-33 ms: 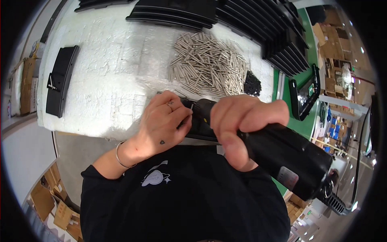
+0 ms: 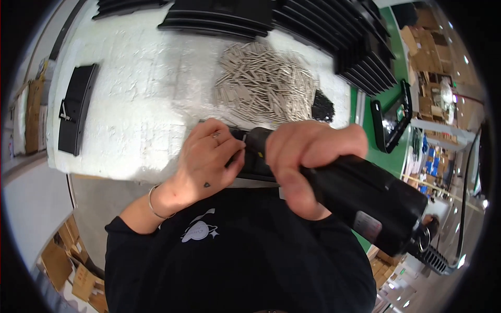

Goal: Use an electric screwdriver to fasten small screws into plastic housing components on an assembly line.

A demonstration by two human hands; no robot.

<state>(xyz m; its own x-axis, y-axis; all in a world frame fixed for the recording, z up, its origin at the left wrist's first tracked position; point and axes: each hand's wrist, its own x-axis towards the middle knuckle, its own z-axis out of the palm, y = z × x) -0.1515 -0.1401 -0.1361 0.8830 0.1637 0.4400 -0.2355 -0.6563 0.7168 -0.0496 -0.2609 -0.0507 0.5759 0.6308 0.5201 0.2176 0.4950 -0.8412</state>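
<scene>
My right hand (image 2: 313,161) is wrapped round a thick black electric screwdriver (image 2: 370,203), its nose pointing left toward my other hand. My left hand (image 2: 211,156) has thumb and forefinger pinched together at that nose, on a thin silvery piece (image 2: 244,137) that looks like a metal pin. Beneath both hands lies a black plastic panel (image 2: 255,166) at the near edge of the table, largely hidden by them. Just beyond is a heap of slim metal pins (image 2: 266,83), with a small pile of tiny black parts (image 2: 323,107) to its right.
White wrapped padding (image 2: 130,94) covers the table. Another black panel (image 2: 78,112) with a small silvery piece on it lies at far left. Stacked black panels (image 2: 334,36) line the back. A black frame part (image 2: 391,117) rests on green surface at right. The screwdriver's cord (image 2: 464,208) runs right.
The whole view has shifted slightly, so the table things sit a little further left. Both hands and the screwdriver keep nearly the same pose over the panel.
</scene>
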